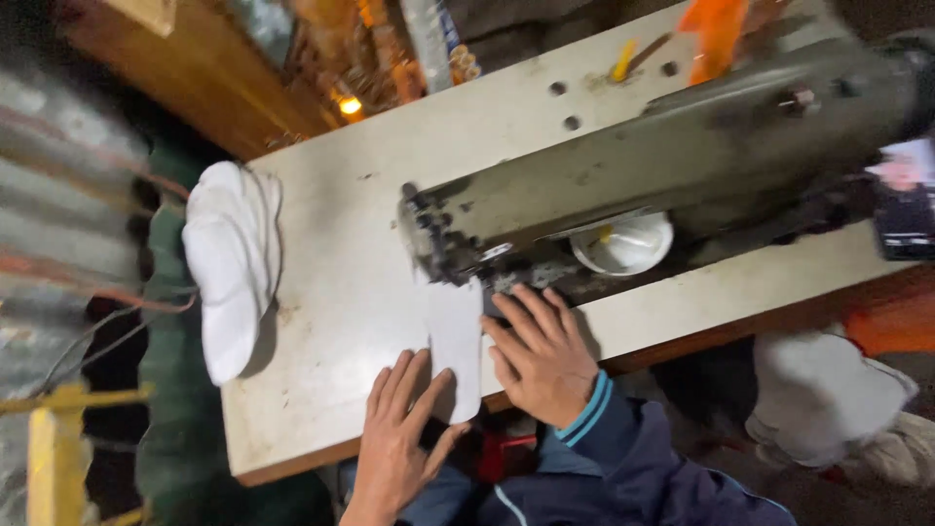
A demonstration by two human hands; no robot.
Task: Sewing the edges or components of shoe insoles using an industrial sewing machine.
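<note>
**Two hands flatten a white piece at the sewing machine**

The left hand (pixel 397 429) and right hand (pixel 541 356) lie flat, fingers spread apart, on either edge of a narrow white fabric piece (pixel 455 346) on the desk (pixel 331 292), its far end under the sewing machine (pixel 633 185) head. A stack of white pieces (pixel 229 263) overhangs the desk's far-left edge.

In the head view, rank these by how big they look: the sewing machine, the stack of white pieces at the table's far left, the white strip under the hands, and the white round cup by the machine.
1. sewing machine
2. stack of white pieces
3. white strip, partly covered by the left hand and right hand
4. white round cup, partly hidden by the machine, so its rank below the strip is unsure
</note>
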